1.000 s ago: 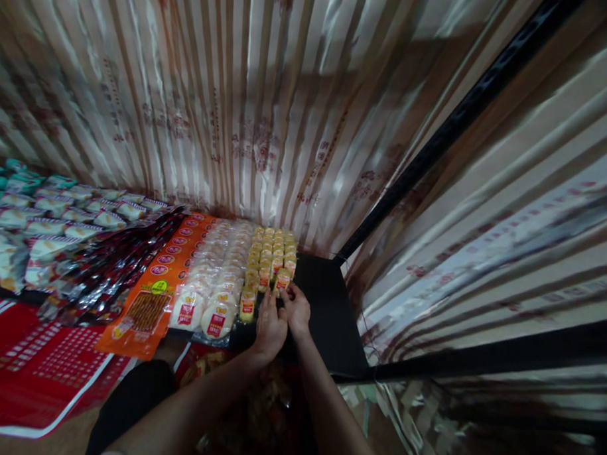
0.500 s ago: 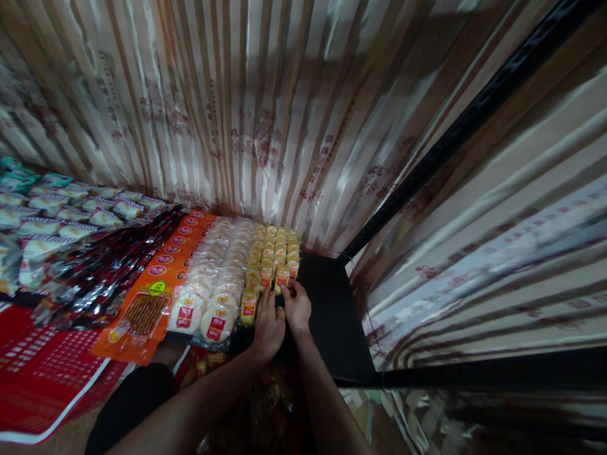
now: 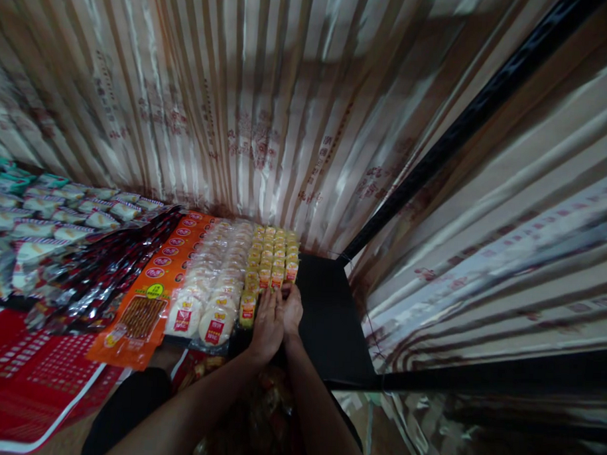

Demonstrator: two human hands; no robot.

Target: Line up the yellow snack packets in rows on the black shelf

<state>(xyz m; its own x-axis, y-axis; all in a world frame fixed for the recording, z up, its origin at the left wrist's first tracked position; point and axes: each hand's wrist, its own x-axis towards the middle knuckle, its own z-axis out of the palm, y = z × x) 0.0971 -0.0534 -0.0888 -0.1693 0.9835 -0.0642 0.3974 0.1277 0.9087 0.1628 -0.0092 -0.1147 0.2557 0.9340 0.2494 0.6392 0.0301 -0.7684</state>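
Note:
Small yellow snack packets (image 3: 266,256) with red labels stand in tight rows on a black shelf (image 3: 325,321). My left hand (image 3: 269,329) lies against the front of these rows, its fingers stretched out and close together. Right beside it, touching or nearly so, my right hand (image 3: 293,311) has bent fingers at the front packets. Whatever its fingertips may hold is hidden. One yellow packet (image 3: 247,310) stands further forward, just left of my left hand. Round white rice crackers (image 3: 215,324) in clear wrappers stand in two rows left of the yellow packets.
Further left lie an orange snack bag (image 3: 144,308), dark shiny packets (image 3: 107,267) and white packs (image 3: 49,228). A red perforated basket (image 3: 34,377) is at lower left. Pleated printed sheeting (image 3: 257,120) hangs behind, and a black post (image 3: 435,159) slants up at right.
My right hand has moved left, close against my left hand. The front yellow packet by its fingertips has shifted slightly back and left, in line with its neighbours. My left hand stays nearly in place.

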